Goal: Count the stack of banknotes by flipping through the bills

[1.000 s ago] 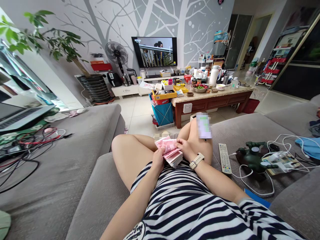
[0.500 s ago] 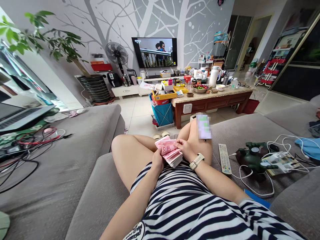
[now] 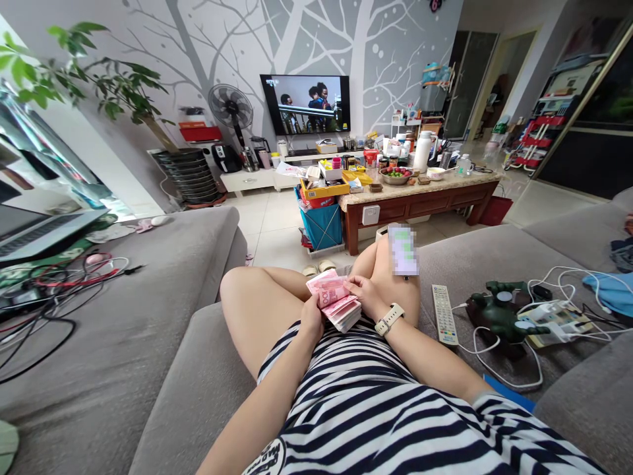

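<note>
A thick stack of pink banknotes [image 3: 334, 298] is held over my lap, folded so that its near end fans into layers. My left hand [image 3: 312, 318] grips the stack at its left side, the thumb lying on top. At the right edge, my right hand [image 3: 366, 295] pinches the upper notes between thumb and fingers. A pale watch [image 3: 390, 319] is on my right wrist. Beyond that hand, a phone with a blurred screen [image 3: 403, 251] rests on my right leg.
A remote control [image 3: 445, 315], a dark green figure-like object [image 3: 504, 310] and a power strip [image 3: 556, 323] with white cables lie on the sofa at right. Tangled cables [image 3: 74, 284] and a laptop [image 3: 44, 231] are at left. A crowded coffee table [image 3: 420, 206] stands ahead.
Both hands and the banknotes stay almost exactly in place. The picture on the television has changed.
</note>
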Demonstrator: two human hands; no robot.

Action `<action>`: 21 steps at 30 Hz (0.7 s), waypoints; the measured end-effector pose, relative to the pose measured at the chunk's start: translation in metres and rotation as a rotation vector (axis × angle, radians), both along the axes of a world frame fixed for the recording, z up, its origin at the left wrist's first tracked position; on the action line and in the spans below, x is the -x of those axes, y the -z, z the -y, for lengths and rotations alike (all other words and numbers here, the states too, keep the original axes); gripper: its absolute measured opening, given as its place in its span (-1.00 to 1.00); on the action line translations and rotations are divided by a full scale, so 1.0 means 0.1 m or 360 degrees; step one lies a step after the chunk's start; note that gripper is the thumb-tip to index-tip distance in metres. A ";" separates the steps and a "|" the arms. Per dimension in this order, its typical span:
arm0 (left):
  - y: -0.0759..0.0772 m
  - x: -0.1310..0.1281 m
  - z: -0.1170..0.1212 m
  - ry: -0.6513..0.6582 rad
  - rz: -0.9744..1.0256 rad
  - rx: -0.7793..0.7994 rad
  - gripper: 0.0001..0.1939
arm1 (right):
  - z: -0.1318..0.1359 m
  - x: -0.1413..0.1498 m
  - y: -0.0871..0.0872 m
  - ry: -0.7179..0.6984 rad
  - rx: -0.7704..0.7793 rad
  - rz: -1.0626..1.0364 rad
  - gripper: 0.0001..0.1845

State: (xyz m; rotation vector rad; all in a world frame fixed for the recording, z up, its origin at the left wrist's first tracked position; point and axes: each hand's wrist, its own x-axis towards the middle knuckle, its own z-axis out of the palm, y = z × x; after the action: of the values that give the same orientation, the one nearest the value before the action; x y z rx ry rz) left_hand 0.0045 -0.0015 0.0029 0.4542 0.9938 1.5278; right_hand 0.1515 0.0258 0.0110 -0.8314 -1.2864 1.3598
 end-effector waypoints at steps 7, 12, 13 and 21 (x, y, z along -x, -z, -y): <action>0.01 0.00 -0.01 0.0041 0.0022 -0.0039 -0.78 | 0.00 0.00 -0.01 0.0027 0.0027 0.0039 -0.64; 0.03 0.01 -0.02 0.0037 -0.0026 -0.0047 -0.78 | 0.00 0.00 0.00 0.0019 0.0037 0.0036 -0.64; 0.04 0.01 -0.02 0.0031 -0.0040 -0.0048 -0.78 | -0.01 0.01 0.00 0.0010 0.0041 0.0023 -0.64; 0.12 0.05 -0.05 0.0024 -0.0085 -0.0079 -0.78 | 0.00 0.01 0.00 -0.0013 0.0052 -0.0040 -0.63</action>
State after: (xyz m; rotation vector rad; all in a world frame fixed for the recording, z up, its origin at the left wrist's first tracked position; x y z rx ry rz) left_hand -0.0001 0.0034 -0.0091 0.5389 0.9932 1.5367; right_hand 0.1507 0.0258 0.0114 -0.8297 -1.2524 1.3973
